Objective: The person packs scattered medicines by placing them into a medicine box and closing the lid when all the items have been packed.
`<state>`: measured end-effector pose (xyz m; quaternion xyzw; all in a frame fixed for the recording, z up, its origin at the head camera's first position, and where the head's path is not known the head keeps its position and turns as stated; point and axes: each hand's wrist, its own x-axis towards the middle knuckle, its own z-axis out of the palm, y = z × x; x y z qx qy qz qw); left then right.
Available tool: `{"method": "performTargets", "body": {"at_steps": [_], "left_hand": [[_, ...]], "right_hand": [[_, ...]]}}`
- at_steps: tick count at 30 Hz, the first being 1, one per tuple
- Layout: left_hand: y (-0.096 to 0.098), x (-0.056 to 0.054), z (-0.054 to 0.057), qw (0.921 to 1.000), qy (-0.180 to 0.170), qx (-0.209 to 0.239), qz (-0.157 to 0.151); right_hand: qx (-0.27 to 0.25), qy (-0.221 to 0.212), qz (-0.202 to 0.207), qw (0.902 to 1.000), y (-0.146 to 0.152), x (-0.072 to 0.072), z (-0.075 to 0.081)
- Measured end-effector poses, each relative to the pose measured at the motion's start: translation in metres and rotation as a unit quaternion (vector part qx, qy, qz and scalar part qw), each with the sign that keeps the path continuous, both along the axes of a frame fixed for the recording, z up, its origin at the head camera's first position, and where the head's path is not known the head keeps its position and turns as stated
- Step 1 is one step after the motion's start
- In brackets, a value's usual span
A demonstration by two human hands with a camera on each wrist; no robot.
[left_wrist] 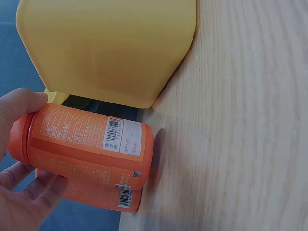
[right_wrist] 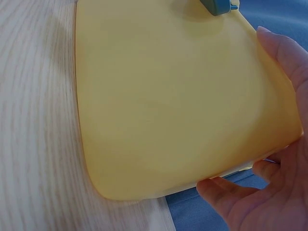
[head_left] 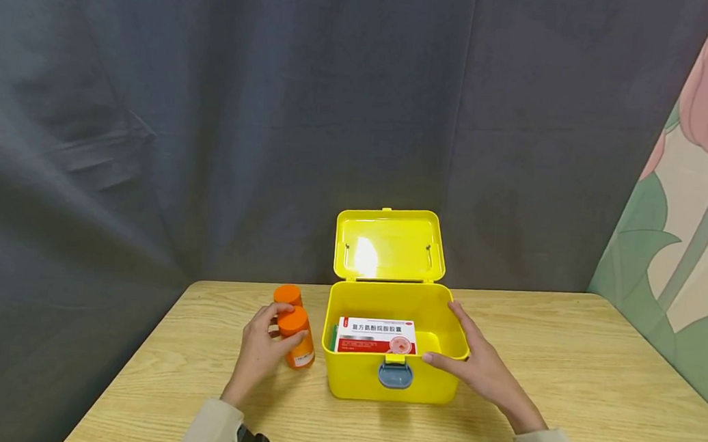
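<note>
My left hand holds an orange bottle near its cap, thumb on one side and fingers on the other. The bottle leans slightly, and whether its base touches the table cannot be told. Just behind it stands a second orange bottle, partly hidden. To their right is a yellow plastic box, its lid swung up at the back. A white and red medicine carton stands inside it at the left, with a green edge behind. My right hand grips the box's front right corner, thumb at the front rim, fingers along the side.
The box's blue-grey latch hangs at the front. Everything stands on a light wooden table. A dark curtain hangs behind, and a wall with painted flowers rises at the right.
</note>
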<state>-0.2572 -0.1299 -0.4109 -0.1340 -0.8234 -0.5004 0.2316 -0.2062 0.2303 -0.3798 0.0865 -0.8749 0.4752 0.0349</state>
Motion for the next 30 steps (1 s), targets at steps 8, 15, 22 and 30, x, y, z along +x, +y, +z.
{"method": "performTargets", "body": {"at_steps": [8, 15, 22, 30], "left_hand": [[-0.001, 0.006, 0.007, 0.9999, 0.015, -0.004, 0.002], [-0.001, 0.009, 0.014, 0.9998, 0.014, -0.007, 0.015], [-0.002, 0.012, 0.022, 0.9994, 0.027, -0.002, 0.021], [-0.004, 0.015, 0.030, 0.9986, 0.044, -0.007, 0.028]], "right_hand": [[0.000, 0.000, 0.001, 1.0000, -0.001, 0.001, -0.001], [0.001, 0.003, 0.003, 1.0000, -0.001, 0.001, -0.001], [0.000, 0.004, 0.002, 1.0000, 0.000, 0.000, -0.002], [0.001, 0.002, 0.006, 1.0000, 0.000, 0.001, -0.001]]}}
